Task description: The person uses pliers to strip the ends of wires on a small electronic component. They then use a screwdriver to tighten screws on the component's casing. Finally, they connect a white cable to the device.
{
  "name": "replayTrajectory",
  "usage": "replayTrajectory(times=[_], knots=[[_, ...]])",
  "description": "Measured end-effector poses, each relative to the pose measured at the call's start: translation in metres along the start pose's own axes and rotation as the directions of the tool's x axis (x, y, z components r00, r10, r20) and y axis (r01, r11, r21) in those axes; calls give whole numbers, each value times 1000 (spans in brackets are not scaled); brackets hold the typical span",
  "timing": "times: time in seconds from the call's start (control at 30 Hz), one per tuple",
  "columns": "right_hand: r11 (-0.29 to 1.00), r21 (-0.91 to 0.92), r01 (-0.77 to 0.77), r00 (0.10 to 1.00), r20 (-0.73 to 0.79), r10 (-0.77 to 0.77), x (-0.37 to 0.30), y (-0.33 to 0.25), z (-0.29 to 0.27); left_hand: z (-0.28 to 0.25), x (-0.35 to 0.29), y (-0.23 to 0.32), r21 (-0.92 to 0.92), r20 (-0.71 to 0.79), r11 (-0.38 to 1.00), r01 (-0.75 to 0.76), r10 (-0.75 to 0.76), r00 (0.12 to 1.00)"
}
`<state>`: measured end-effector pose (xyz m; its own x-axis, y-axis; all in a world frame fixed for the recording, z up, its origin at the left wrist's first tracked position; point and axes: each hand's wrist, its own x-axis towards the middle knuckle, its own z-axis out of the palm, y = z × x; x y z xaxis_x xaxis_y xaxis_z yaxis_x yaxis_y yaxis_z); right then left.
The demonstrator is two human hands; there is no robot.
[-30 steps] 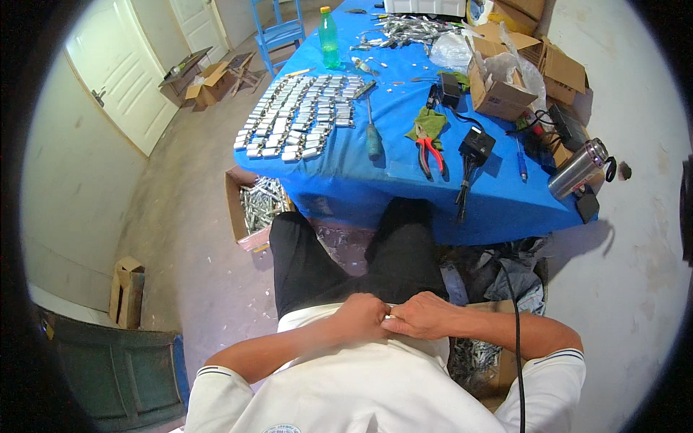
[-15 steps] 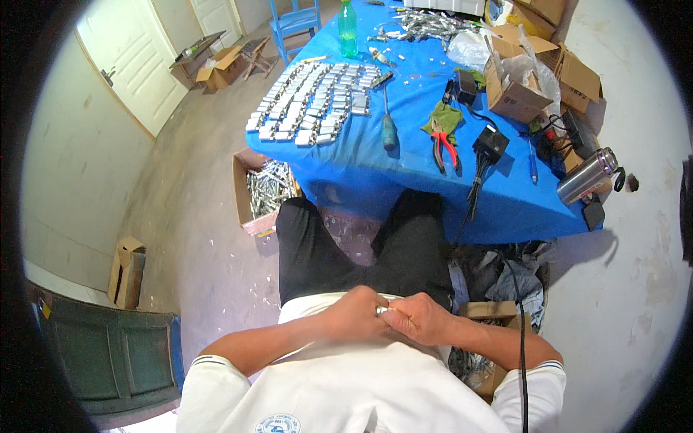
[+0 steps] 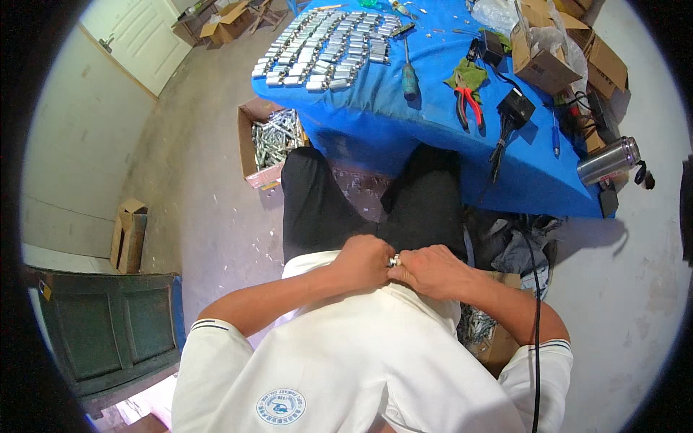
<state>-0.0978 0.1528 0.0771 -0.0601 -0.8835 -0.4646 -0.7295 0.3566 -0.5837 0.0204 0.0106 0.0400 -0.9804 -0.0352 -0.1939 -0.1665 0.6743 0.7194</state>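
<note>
Close against my lap, my left hand (image 3: 364,261) and my right hand (image 3: 437,273) meet with fingers curled around a small silver metal part (image 3: 393,260). Only a shiny bit of it shows between the fingertips; the rest is hidden. Both hands are closed. On the blue-covered table (image 3: 375,119) ahead lie rows of small silver metal pieces (image 3: 325,50). To their right are a green-handled screwdriver (image 3: 410,81) and red-and-black pliers (image 3: 468,107) partly on a green cloth (image 3: 469,74).
A box of metal rods (image 3: 278,138) stands on the floor by the table's left corner. A steel flask (image 3: 608,160) lies at the right edge, near a black adapter (image 3: 515,108) and cartons (image 3: 548,68). A black cable (image 3: 537,339) hangs over my right arm.
The view has tilted, so the table and hands sit higher in the picture and the green bottle is nearly out of sight. My hands stay together at the metal part.
</note>
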Motion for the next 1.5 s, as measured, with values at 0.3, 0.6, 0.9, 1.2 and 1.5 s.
replayTrajectory(times=[0.3, 0.6, 0.9, 1.2, 1.5], knots=[[898, 290, 331, 872, -458, -174, 1, 19, 51, -7, -5, 3, -174, -20, 982, -71, 68, 997], [889, 309, 339, 826, -551, -123, 12, 25, 64, 1, -4, -5, -255, -36, 967, 5, -15, 999], [855, 341, 391, 786, -607, -117, 30, 24, 65, 8, -4, -16, -372, -3, 905, 206, -223, 975], [756, 571, 321, 931, -335, -143, 25, 35, 34, 4, -2, -8, -399, 12, 880, 258, -276, 961], [917, 356, 178, 983, -114, -146, -3, 31, 4, 9, -1, 3, -376, 28, 878, 297, -310, 950]])
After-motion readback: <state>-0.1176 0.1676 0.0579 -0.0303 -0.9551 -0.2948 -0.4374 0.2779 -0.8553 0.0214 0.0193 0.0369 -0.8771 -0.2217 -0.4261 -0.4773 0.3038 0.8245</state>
